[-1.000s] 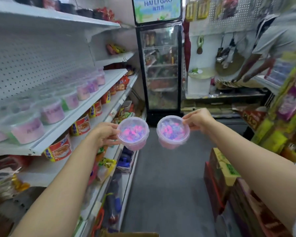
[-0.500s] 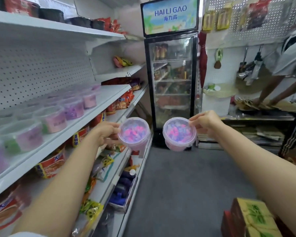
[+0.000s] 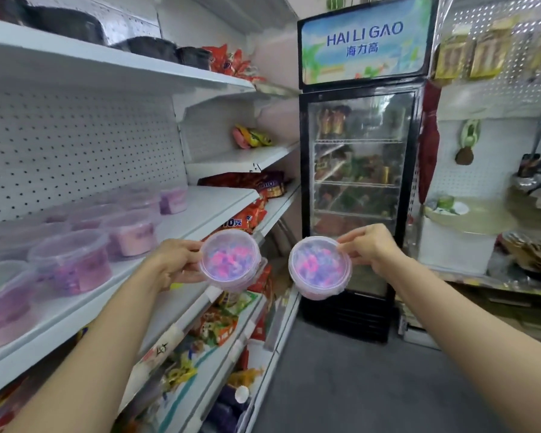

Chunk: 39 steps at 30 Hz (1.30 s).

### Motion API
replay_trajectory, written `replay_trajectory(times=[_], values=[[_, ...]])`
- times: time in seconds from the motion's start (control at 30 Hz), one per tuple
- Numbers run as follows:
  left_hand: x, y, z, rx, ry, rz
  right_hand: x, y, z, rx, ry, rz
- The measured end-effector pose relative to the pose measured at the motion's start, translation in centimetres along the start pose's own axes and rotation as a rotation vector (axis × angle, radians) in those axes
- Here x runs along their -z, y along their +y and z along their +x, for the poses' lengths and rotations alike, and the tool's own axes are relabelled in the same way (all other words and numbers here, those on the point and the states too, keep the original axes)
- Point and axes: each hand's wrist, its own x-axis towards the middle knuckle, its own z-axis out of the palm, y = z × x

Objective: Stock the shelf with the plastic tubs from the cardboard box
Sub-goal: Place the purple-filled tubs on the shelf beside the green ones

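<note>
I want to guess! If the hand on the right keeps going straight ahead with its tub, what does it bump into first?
Probably the glass door of the drinks fridge. The right hand and its tub point up the open aisle at it, and nothing shows between, though depth is hard to judge.

Labels on the shelved tubs (image 3: 75, 264) were blurred beyond reading. The nearest tub (image 3: 0, 304) ran off the left edge. Both forearms were cut by the bottom edge, and the fridge's (image 3: 356, 182) contents smeared behind glare.
</note>
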Motion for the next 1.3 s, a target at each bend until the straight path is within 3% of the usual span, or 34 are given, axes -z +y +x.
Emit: replay_trajectory(times=[0.23, 0.47, 0.73, 1.0, 1.13, 1.3], values=[[3.1, 4.4, 9.8, -0.015, 0.178, -0.007, -9.0, -3.2, 13.7, 0.028, -0.160, 0.079], [4.3, 7.0, 14.5, -0.023, 0.311, 0.031, -16.8, -8.1, 24.0, 0.084, -0.323, 0.149], [4.2, 7.6, 17.2, 0.038, 0.618, 0.028, -25.7, -12.6, 34.1, 0.150, -0.710, 0.134], [4.2, 9.5, 18.4, 0.306, 1.008, 0.316, -34.5, -15.3, 37.7, 0.152, -1.099, 0.005], [4.3, 10.9, 19.1, 0.503, 0.996, 0.479, -37.5, -16.0, 37.0, 0.175, -1.177, -0.092], [3.8, 11.8, 19.8, 0.534, 1.039, 0.503, -39.1, -16.6, 36.4, 0.196, -1.161, -0.099]])
